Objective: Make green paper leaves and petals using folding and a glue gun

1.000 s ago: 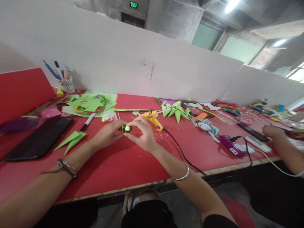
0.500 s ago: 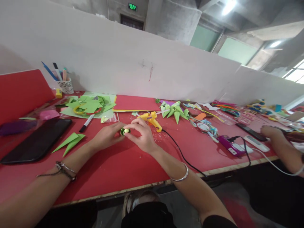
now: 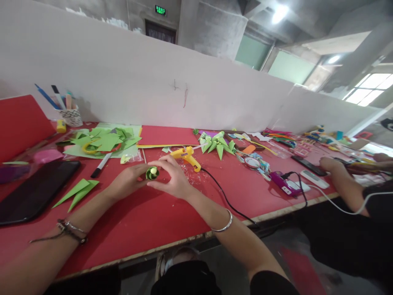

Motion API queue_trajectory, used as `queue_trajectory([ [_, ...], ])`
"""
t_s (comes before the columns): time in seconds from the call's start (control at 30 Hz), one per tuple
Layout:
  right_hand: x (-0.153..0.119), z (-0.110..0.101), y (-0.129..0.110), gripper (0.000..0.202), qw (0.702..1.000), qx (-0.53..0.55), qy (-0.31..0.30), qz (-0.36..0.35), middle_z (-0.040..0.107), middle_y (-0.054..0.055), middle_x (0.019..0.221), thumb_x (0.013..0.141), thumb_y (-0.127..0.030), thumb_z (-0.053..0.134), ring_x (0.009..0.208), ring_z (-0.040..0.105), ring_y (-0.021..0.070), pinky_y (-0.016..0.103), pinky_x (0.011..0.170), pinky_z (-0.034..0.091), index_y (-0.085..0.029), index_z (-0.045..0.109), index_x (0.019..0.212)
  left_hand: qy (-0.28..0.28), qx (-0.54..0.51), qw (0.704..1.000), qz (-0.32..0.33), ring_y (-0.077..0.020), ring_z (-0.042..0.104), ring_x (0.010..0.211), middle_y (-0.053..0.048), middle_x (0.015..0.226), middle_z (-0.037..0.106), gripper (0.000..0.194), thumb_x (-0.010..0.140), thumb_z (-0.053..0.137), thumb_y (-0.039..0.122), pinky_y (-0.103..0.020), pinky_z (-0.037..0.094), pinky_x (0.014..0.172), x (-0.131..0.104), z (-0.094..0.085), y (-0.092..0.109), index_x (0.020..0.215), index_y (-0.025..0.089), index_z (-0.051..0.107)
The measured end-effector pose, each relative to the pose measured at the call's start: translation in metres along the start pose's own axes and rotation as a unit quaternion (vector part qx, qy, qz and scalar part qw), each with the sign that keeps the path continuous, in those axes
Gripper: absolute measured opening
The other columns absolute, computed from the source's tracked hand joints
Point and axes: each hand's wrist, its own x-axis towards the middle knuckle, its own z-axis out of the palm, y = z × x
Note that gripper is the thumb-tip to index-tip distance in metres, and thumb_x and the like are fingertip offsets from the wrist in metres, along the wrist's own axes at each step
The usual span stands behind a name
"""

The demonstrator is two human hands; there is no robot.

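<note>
A small curled green paper flower (image 3: 152, 174) with a pale yellow-green centre is held up over the red tabletop. My left hand (image 3: 129, 180) grips it from the left, fingertips partly hidden behind it. From the other side my right hand (image 3: 173, 178) curves around it, index finger along the top and thumb below; exactly where these tips touch is hard to see. Just behind my right hand lies a yellow hot glue gun (image 3: 188, 156). Two folded green paper pieces (image 3: 76, 192) rest left of my left hand.
Cut green paper (image 3: 107, 139), a black-capped marker (image 3: 101, 164) and a dark tablet-like slab (image 3: 39, 188) lie to the left. Behind stand green pointed paper shapes (image 3: 218, 145). A black cord runs to the table edge. Another person's hand (image 3: 331, 166) is at the right beside a purple power adapter (image 3: 284, 183).
The view has shifted slightly to the right. The paper flower has turned so its curled green edges face me more, and my right thumb and index finger have spread wider around it.
</note>
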Motion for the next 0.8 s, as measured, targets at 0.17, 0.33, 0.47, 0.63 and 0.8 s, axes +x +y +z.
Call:
queue_trajectory([
  [0.17,0.000,0.001,0.003,0.040,0.998,0.008,-0.046,0.031,0.046,0.004,0.101,0.077,-0.037,0.055,0.095,0.047,0.0141,0.030,0.085,0.040,-0.022,0.046,0.114,-0.010,-0.003,1.000,-0.017,-0.0141,0.057,0.070,-0.005,0.082,0.064,0.020,0.077,0.051,0.024,-0.022,0.042,0.064,0.000,-0.002,-0.001,0.092,0.013,0.058],
  [0.33,0.001,0.002,0.004,0.037,0.997,0.035,-0.056,0.032,0.048,0.003,0.096,0.077,-0.034,0.056,0.092,0.048,0.0130,0.027,0.084,0.041,-0.021,0.049,0.111,-0.009,-0.034,0.999,-0.021,-0.0164,0.059,0.073,-0.006,0.083,0.065,0.019,0.076,0.052,0.026,-0.024,0.045,0.066,0.000,0.000,-0.003,0.087,0.013,0.059],
  [0.47,0.000,0.005,0.004,0.032,0.996,0.050,-0.075,0.023,0.048,0.003,0.096,0.076,-0.031,0.058,0.090,0.048,0.0128,0.026,0.082,0.042,-0.021,0.052,0.106,-0.005,-0.076,0.997,-0.006,-0.0170,0.060,0.075,-0.007,0.079,0.065,0.014,0.075,0.051,0.021,-0.024,0.046,0.067,0.000,0.001,-0.002,0.081,0.013,0.060],
  [0.63,-0.001,0.008,0.004,0.029,0.996,0.060,-0.055,0.032,0.049,0.004,0.092,0.076,-0.031,0.058,0.085,0.049,0.0135,0.027,0.077,0.043,-0.019,0.051,0.101,-0.001,-0.091,0.996,0.000,-0.0152,0.058,0.071,-0.004,0.074,0.063,0.011,0.074,0.054,0.021,-0.023,0.046,0.065,0.001,0.001,0.005,0.080,0.013,0.059],
  [0.8,-0.002,0.007,0.001,0.027,0.996,0.068,-0.036,0.036,0.051,0.003,0.090,0.074,-0.032,0.058,0.083,0.049,0.0142,0.028,0.075,0.042,-0.017,0.050,0.095,-0.016,-0.086,0.996,0.010,-0.0152,0.057,0.075,-0.005,0.083,0.063,0.016,0.075,0.055,0.024,-0.023,0.044,0.068,0.001,0.001,0.008,0.087,0.014,0.059],
])
